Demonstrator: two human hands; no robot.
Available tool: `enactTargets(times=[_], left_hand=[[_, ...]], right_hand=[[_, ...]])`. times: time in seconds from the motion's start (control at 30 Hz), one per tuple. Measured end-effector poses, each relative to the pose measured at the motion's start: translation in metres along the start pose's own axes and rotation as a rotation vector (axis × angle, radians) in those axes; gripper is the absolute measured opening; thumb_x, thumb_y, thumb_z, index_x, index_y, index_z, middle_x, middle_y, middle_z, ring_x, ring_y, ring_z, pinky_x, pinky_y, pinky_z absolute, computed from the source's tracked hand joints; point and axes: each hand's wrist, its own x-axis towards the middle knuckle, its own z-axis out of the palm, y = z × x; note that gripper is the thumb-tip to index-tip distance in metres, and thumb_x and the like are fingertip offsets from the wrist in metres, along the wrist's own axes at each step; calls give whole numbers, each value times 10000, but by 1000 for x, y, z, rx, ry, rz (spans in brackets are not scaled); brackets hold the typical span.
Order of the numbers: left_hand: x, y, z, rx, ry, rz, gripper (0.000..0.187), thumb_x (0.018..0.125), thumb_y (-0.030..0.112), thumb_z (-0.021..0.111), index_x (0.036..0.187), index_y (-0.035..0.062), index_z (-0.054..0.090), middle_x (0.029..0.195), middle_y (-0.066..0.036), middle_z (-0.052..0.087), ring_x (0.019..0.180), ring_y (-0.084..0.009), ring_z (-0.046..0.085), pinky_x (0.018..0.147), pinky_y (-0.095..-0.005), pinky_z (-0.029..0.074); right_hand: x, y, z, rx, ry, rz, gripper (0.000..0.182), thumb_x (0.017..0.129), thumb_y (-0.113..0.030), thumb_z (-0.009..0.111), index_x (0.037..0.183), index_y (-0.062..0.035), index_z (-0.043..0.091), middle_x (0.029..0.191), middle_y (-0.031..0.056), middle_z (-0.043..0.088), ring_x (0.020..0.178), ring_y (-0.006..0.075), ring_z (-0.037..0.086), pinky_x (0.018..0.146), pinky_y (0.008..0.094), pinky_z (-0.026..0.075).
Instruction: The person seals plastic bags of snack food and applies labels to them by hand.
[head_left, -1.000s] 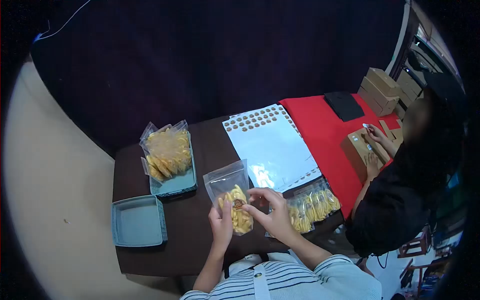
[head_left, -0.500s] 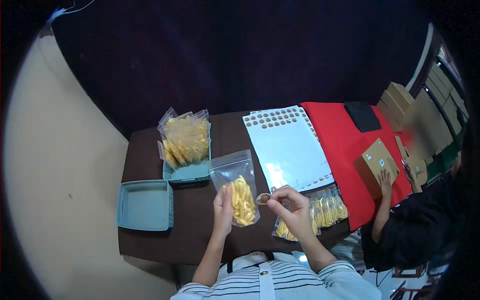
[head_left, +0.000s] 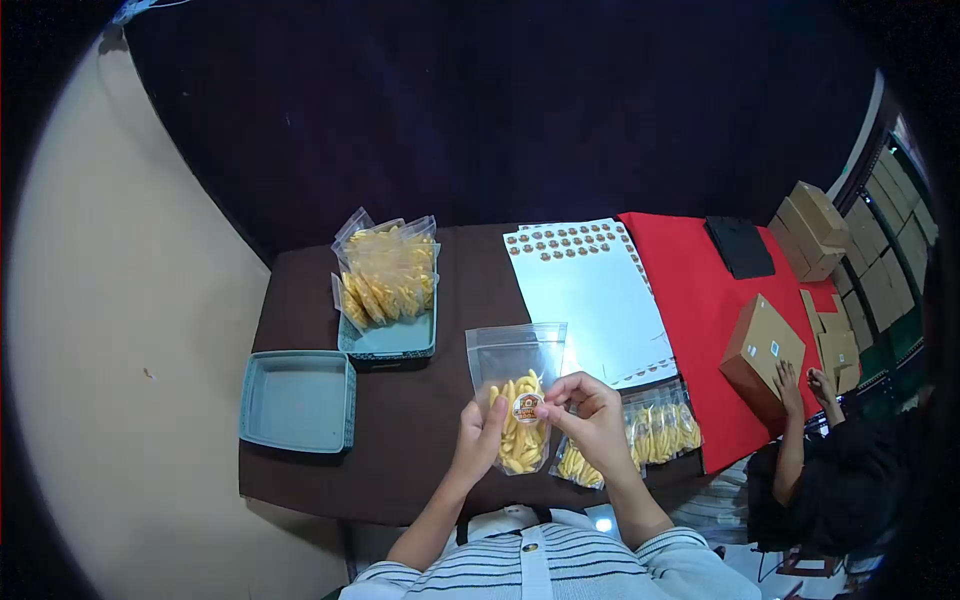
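A clear zip-top bag [head_left: 516, 352] of yellow finger-shaped snacks stands nearly upright over the brown-covered table. My left hand [head_left: 478, 442] is closed on its left side, thumb across the front. A round brown-and-white sticker [head_left: 527, 408] lies against the middle of the bag's front. Thumb and fingertips of my right hand [head_left: 588, 412] pinch the sticker's right edge. Behind that hand, several filled bags [head_left: 662, 428] lie in a row along the table. White sticker sheets [head_left: 590, 300] are spread beyond, with rows of round stickers left at their edges.
At left sit a grey-blue basket [head_left: 297, 355] with nothing in it and another basket [head_left: 388, 345] heaped with filled bags. A red cloth [head_left: 672, 290] covers the right side, bearing a black folded item [head_left: 740, 247] and a cardboard box [head_left: 760, 350] under another person's hand [head_left: 789, 388].
The sticker has moved from beside the bag onto its front, carried by my right hand. The bag now appears further right and more upright. The other person's hands and box have shifted slightly.
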Motion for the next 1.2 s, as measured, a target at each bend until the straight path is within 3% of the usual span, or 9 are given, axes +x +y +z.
enactTargets(times=[0.17, 0.67, 1.2], left_hand=[[-1, 4, 0, -8, -72, -20, 278, 920, 243, 463, 1044, 1, 520, 912, -33, 583, 803, -62, 537, 699, -214, 445], [1, -6, -5, 3, -37, -40, 284, 935, 244, 425, 1059, 4, 515, 940, -36, 587, 832, -67, 547, 720, -217, 447], [0, -10, -9, 31, -59, 11, 291, 926, 242, 448, 1067, -4, 516, 921, -39, 587, 811, -63, 545, 701, -216, 451]], right_hand=[[0, -1, -6, -78, -45, 6, 184, 708, -4, 700, 769, -13, 527, 747, 11, 556, 693, 47, 514, 613, 180, 421], [1, -2, -14, 14, -145, 63, 189, 713, -10, 697, 759, -34, 516, 722, -15, 523, 680, 41, 502, 607, 182, 420], [4, -3, -4, -129, -77, 22, 208, 714, -35, 706, 739, -40, 500, 694, -27, 521, 624, 30, 491, 550, 178, 405]])
